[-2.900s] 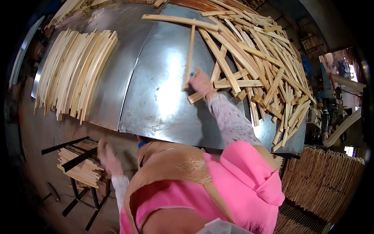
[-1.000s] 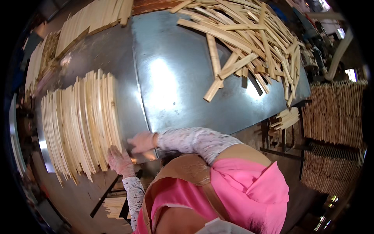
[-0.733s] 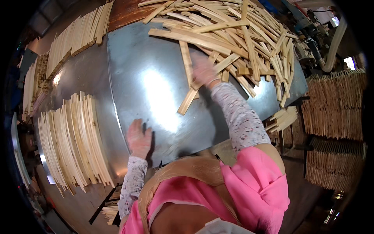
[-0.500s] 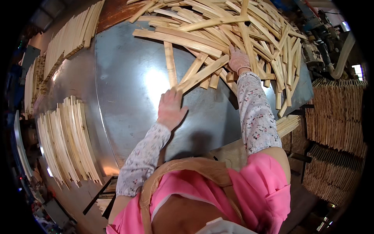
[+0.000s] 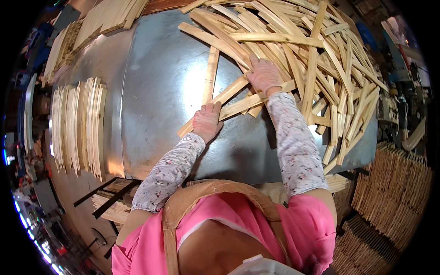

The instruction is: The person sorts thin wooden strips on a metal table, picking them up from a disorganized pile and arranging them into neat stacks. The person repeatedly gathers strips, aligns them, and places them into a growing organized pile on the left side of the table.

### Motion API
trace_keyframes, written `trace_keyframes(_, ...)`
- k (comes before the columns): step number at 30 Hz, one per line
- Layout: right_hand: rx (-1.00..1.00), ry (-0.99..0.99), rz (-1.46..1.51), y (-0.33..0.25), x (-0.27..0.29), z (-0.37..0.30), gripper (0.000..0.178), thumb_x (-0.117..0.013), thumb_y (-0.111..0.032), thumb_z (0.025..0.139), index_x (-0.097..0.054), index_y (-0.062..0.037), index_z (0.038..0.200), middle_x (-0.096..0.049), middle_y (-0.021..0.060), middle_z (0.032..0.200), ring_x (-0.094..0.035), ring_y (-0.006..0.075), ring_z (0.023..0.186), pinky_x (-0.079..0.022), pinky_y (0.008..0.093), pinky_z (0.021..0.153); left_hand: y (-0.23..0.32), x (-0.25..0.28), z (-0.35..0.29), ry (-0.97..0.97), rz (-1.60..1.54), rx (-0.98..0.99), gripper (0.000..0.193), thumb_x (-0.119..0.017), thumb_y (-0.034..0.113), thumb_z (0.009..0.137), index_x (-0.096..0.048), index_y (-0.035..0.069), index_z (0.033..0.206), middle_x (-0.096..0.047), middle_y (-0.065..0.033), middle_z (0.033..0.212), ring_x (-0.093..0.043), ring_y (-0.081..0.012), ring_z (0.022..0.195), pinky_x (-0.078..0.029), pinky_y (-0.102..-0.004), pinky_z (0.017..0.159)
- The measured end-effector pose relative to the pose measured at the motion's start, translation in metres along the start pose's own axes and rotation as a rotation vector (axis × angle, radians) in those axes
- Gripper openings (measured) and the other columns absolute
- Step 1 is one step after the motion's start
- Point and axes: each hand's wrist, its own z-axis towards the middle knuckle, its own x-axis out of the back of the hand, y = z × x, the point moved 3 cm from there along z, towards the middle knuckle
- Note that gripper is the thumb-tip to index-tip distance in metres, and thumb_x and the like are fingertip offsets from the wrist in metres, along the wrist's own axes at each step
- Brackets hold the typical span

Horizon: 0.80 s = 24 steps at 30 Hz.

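While left grip (image 5: 207, 122) and right grip (image 5: 264, 74) touch slats (image 5: 238, 107) edging pile (image 5: 311, 78) | closure: cannot tell | likely light, stiff | hold mid-length

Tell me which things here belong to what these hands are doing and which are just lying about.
In the work:
left hand
right hand
crossed wooden strips under the hands
loose strip pile
metal table
probably the neat strip row at left

Apparently just nearby:
strips stacked at upper left
black-framed stand
tall wood stacks at right
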Motion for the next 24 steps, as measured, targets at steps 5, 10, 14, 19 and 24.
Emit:
trace_keyframes(5, 0.064, 0.013, -0.013, -0.009, -0.012, 0.033, 0.058, -0.066, -0.034, 0.095, -0.056, -0.0092, 0.147, -0.072, 0.0197, 0.124, -0.068, 0.039, 0.119, -0.055, 0.052, 0.098, -0.03, 0.005, 0.005, -0.061, 0.015, 0.204, 0.06, -0.082, 0.022, 0.085, -0.058, 0.016, 0.14, -0.065, -0.0135, 0.13, -0.063, -0.0368, 0.124, -0.056, -0.0498, 0.101)
trace_keyframes(10, 0.062, 0.044, 0.426, 0.014, 0.013, 0.006, 0.05, -0.066, -0.027, 0.094, -0.062, -0.0076, 0.14, -0.064, 0.0276, 0.141, -0.06, 0.0422, 0.135, -0.05, 0.047, 0.113, -0.097, 0.035, -0.063, -0.098, -0.089, 0.352, 0.046, -0.076, 0.027, 0.088, -0.07, 0.01, 0.13, -0.068, -0.0172, 0.127, -0.064, -0.0364, 0.124, -0.053, -0.0484, 0.107)
trace_keyframes(14, 0.311, 0.018, 0.238, -0.024, 0.0, -0.047, 0.046, -0.069, -0.022, 0.093, -0.062, -0.0034, 0.135, -0.05, 0.0318, 0.155, -0.052, 0.046, 0.144, -0.047, 0.0427, 0.12, -0.191, 0.013, -0.184, 0.006, -0.239, 0.491, 0.06, -0.078, 0.027, 0.087, -0.064, 0.0, 0.138, -0.07, -0.0191, 0.12, -0.067, -0.0359, 0.117, -0.054, -0.0442, 0.104)
trace_keyframes(19, -0.16, 0.097, 0.98, -0.164, -0.104, -0.121, 0.084, -0.068, -0.025, 0.097, -0.029, 0.0052, 0.166, -0.049, 0.0331, 0.157, -0.058, 0.0424, 0.135, -0.047, 0.0473, 0.115, -0.232, 0.007, -0.193, -0.188, -1.303, 0.644, 0.048, -0.076, 0.016, 0.094, -0.064, -0.006, 0.134, -0.075, -0.0172, 0.117, -0.072, -0.0246, 0.11, -0.059, -0.0392, 0.096)
trace_keyframes(24, -0.331, -0.182, 0.509, -0.282, -0.094, -0.104, 0.104, -0.08, -0.032, 0.088, -0.02, -0.0042, 0.167, -0.057, 0.0329, 0.136, -0.058, 0.0493, 0.13, -0.051, 0.0527, 0.11, -0.251, -0.043, -0.176, -0.137, -1.746, 0.606, 0.039, -0.073, 0.018, 0.097, -0.07, -0.003, 0.129, -0.075, -0.014, 0.117, -0.074, -0.0271, 0.104, -0.06, -0.0395, 0.092)
